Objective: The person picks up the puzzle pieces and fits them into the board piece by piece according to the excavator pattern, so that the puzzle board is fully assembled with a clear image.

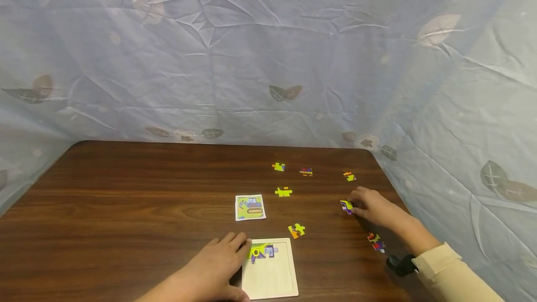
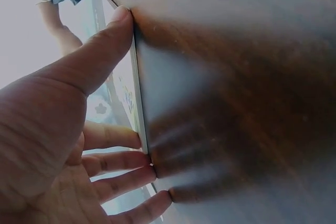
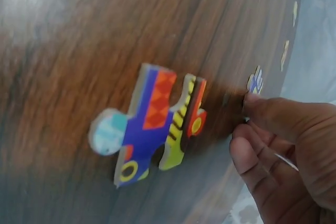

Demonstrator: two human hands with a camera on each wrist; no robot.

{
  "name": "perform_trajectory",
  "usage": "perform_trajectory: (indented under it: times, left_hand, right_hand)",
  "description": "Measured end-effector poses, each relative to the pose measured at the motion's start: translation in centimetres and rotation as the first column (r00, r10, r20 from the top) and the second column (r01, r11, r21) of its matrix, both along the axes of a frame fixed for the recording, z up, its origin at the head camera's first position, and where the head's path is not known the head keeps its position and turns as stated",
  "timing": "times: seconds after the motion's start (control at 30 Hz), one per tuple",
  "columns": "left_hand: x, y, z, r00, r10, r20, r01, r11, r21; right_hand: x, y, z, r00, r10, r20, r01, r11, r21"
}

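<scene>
My left hand (image 1: 222,260) lies along the left side of a white puzzle tray (image 1: 268,283), thumb near its lower corner and fingertips at the upper left. In the left wrist view those fingers (image 2: 121,157) are fairly straight and touch the tray's edge and the table. Joined pieces (image 1: 261,251) sit in the tray's upper left, partly behind the fingers. Far to the right, my right hand (image 1: 373,206) pinches a purple and yellow-green puzzle piece (image 1: 346,206) at its right side, down at the tabletop. The right wrist view shows the thumb against this piece (image 3: 255,81).
Two colourful pieces (image 1: 376,242) lie nearer me, below the right hand. Other loose pieces include a green one (image 1: 283,192), an orange-green one (image 1: 297,230) and one (image 1: 349,176) at the back right. A picture card (image 1: 250,207) lies behind the tray. Cloth (image 1: 251,83) hangs around the table.
</scene>
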State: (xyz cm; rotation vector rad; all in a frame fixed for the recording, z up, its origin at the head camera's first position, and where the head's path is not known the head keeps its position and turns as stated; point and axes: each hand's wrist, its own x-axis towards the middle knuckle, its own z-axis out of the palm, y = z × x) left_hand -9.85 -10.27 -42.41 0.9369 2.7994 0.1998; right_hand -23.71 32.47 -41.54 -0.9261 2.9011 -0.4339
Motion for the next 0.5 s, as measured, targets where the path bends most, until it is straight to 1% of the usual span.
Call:
perform_trajectory:
  times: [0.13,0.3,0.4,0.5]
  left_hand:
    - [-0.11,-0.24,0.02,0.999,0.009,0.033,-0.009,1.000,-0.005]
    - [-0.35,-0.33,0.08,0.996,0.021,0.087,-0.021,1.000,-0.010]
    - [-0.47,-0.24,0.14,0.996,0.017,0.084,-0.016,1.000,-0.006]
    - [-0.59,-0.09,0.24,0.998,0.008,0.069,-0.007,1.000,-0.006]
  right_hand:
    - [-0.18,-0.13,0.13,0.999,-0.031,0.030,0.032,0.999,-0.019]
    - [-0.04,-0.08,0.00,0.998,-0.023,0.050,0.024,1.000,-0.015]
    - [0.04,0.08,-0.05,0.998,-0.016,0.056,0.015,1.000,0.006]
    - [0.07,0.36,-0.01,0.998,-0.018,0.067,0.018,1.000,0.001]
